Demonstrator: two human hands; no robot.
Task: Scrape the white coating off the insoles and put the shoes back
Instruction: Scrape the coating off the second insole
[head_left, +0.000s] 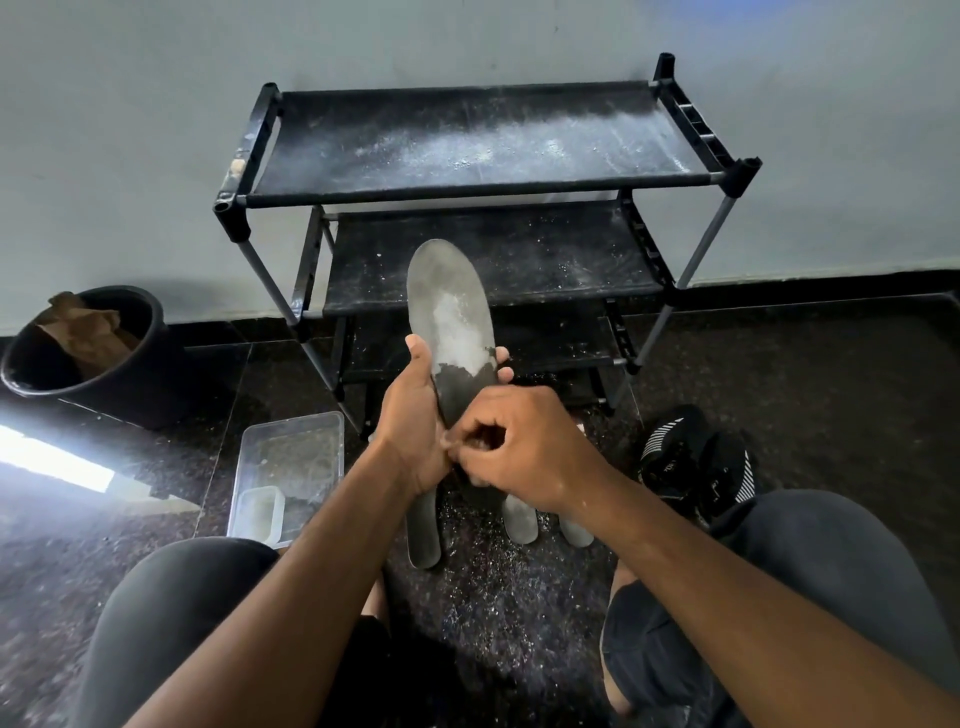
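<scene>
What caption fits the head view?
Left hand holds insole upright; right hand scrapes its heel before the rack.

I find no writing here that I can read. The black shoes (696, 462) on the floor to my right carry white stripes and a few small white marks that may be letters, but they are too small and blurred for me to make out.
</scene>
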